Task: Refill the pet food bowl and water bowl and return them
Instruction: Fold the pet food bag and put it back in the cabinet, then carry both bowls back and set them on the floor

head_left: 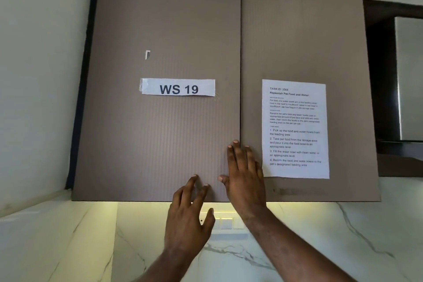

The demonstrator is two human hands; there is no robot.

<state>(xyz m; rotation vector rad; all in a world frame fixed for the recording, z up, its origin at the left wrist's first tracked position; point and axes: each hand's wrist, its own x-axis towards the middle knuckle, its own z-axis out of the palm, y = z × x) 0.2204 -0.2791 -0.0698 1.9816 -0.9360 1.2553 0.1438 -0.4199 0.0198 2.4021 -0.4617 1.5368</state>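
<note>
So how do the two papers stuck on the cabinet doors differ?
The WS 19 label is a short wide strip on the left door; the task sheet is a taller upright page on the right door. The label bears only large bold characters; the sheet carries a heading and small numbered steps. The right hand lies flat beside the sheet; no hand is near the label. Both are white.

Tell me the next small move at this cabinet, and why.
Probably hook the left hand under the left door's bottom edge and pull it open. Both doors are shut, no handle shows, no bowls or food are in view, and the right hand lies flat across the seam.
</note>
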